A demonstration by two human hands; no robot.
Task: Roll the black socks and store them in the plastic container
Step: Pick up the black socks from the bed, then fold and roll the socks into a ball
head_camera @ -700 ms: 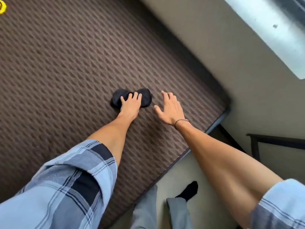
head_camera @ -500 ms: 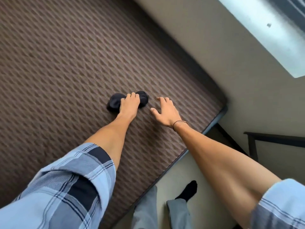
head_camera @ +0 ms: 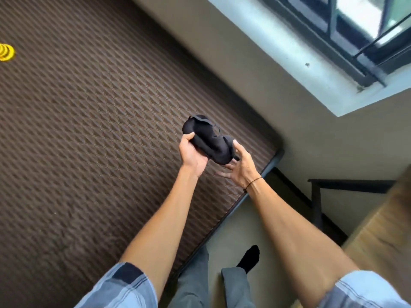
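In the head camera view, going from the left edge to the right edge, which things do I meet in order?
Yellow object → brown patterned mattress → left hand → black socks → right hand → window.

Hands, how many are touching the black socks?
2. The left hand grips the black socks from the left side; the right hand touches the right end with its thumb, fingers spread open beneath. The bundle is lifted above the brown mattress.
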